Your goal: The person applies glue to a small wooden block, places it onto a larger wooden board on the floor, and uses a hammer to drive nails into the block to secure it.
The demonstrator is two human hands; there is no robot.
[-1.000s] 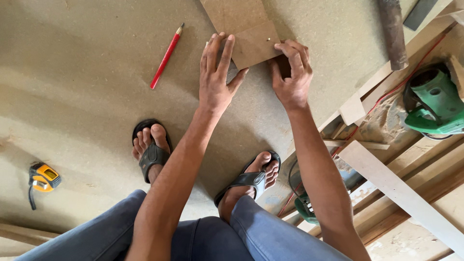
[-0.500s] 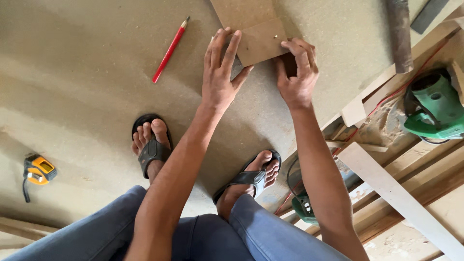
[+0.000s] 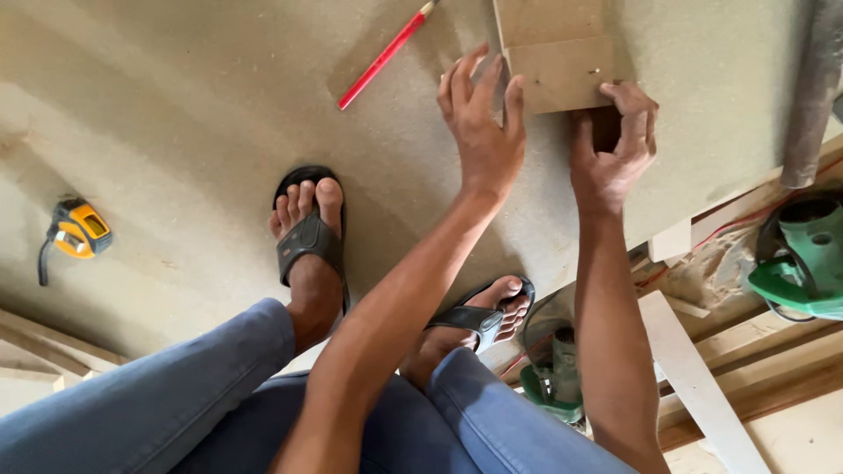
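Observation:
A small brown fibreboard piece stands on a large grey-brown board that covers the floor. My left hand lies flat beside the piece, fingers spread, its fingertips against the piece's left edge. My right hand grips the piece's lower right corner, fingers curled over a dark block under it. A red pencil lies on the board to the left of my left hand.
A yellow tape measure lies at the far left. My feet in black sandals rest on the board. Green power tools and timber strips sit past the board's right edge. A grey pipe lies at the upper right.
The view has shifted, so hands and piece sit slightly further right and higher. Both hands stay on the small piece; my left fingers have spread a little.

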